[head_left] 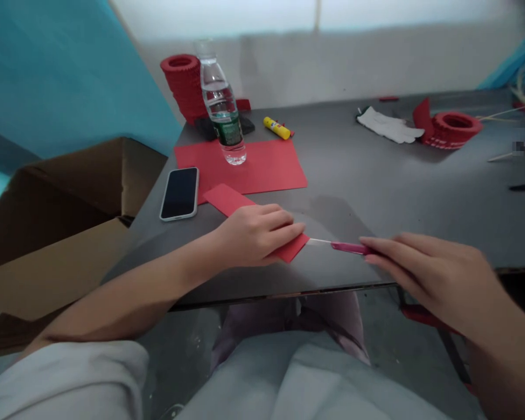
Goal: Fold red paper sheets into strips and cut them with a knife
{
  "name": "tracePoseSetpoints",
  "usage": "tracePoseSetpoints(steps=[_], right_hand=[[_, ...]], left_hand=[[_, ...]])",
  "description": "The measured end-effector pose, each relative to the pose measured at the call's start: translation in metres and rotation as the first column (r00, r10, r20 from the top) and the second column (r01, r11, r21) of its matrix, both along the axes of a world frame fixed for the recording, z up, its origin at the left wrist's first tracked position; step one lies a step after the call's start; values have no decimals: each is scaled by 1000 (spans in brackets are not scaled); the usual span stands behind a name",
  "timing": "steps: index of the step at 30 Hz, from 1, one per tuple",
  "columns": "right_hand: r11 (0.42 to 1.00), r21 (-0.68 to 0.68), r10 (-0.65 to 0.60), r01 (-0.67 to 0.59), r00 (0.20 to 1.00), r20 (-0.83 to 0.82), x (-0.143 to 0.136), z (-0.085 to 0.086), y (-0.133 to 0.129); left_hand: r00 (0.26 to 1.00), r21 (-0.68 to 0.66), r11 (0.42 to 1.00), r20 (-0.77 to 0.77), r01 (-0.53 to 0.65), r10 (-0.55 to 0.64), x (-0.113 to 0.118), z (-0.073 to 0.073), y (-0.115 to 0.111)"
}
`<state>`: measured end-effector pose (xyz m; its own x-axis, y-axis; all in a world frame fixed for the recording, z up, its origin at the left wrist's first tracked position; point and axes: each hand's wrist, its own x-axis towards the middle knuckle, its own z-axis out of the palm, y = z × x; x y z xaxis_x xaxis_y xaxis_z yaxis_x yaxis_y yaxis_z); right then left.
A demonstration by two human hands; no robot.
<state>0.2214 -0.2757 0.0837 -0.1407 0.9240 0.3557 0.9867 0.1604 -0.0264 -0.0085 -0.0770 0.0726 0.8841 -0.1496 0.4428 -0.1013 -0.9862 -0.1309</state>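
Observation:
My left hand [262,233] lies over a strip of red paper [228,198], its fingers closed and pressing on it near the right end. The strip, which looks folded, slants across the table, its middle hidden under the hand. My right hand [437,274] grips a pink utility knife [350,248] by the handle. The thin pale blade points left, and its tip meets the right corner of the red strip; whether it lies inside a fold I cannot tell. Behind the strip is a larger red paper sheet [271,166].
A water bottle [227,125] stands on the red sheet beside a phone [180,193]. Farther back are a yellow glue stick [276,128], a red ring stack [181,90], a white glove [389,125] and a red paper ring [452,129]. A cardboard box [70,198] stands left of the table.

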Motion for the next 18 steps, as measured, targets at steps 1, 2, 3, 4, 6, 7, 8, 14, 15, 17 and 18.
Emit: tracePoseSetpoints(steps=[1, 2, 3, 4, 6, 7, 8, 14, 15, 17, 18], right_hand=[[999, -46, 6, -6, 1000, 2, 3, -10, 4], [995, -96, 20, -21, 1000, -9, 6, -19, 8], [989, -146, 30, -33, 999, -23, 9, -27, 12], [980, -194, 38, -44, 999, -37, 11, -35, 15], [966, -254, 36, -48, 998, -52, 15, -47, 20], [962, -268, 33, -47, 998, -55, 17, -51, 21], [961, -272, 31, -45, 998, -56, 18, -54, 23], [970, -234, 61, -66, 998, -29, 23, -60, 24], [972, -221, 81, -81, 997, -9, 24, -61, 24], [974, -195, 127, -118, 991, 33, 28, -64, 22], [973, -185, 149, -137, 988, 50, 31, -66, 21]], left_hand=[[999, 2, 1000, -39, -8, 8, 2, -8, 2], [997, -6, 1000, -79, -13, 12, 3, -16, 4], [992, -22, 1000, -125, -14, 11, 4, -24, 6], [986, -43, 999, -169, -9, 2, 5, -31, 6], [966, -100, 995, -257, -31, 4, 3, -44, 4], [953, -134, 989, -302, -60, 17, 1, -48, 2], [933, -164, 981, -357, -100, 35, -2, -51, -1], [855, -305, 938, -519, -165, -18, -17, -48, -13], [852, -321, 934, -522, -157, -36, -18, -47, -13], [849, -346, 929, -523, -131, -75, -17, -45, -11], [846, -356, 927, -524, -118, -94, -16, -45, -10]])
